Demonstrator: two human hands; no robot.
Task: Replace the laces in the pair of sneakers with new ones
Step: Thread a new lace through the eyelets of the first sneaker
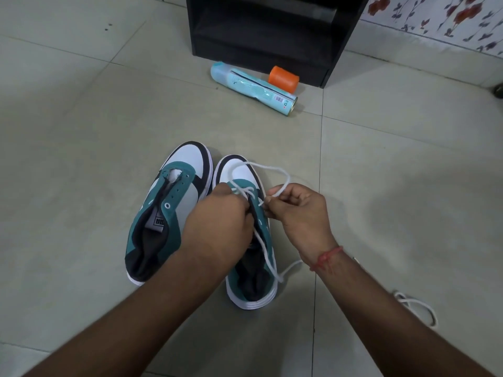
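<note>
Our left hand curls over the right sneaker; our right hand pinches its white lace, looped farther out.

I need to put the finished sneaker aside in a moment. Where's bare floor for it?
Bare tile lies left of the unlaced sneaker, and between the shoes' toes and the spray can. It is crowded around the laced sneaker, where both hands work, and lower right, where the spare lace lies.
</note>
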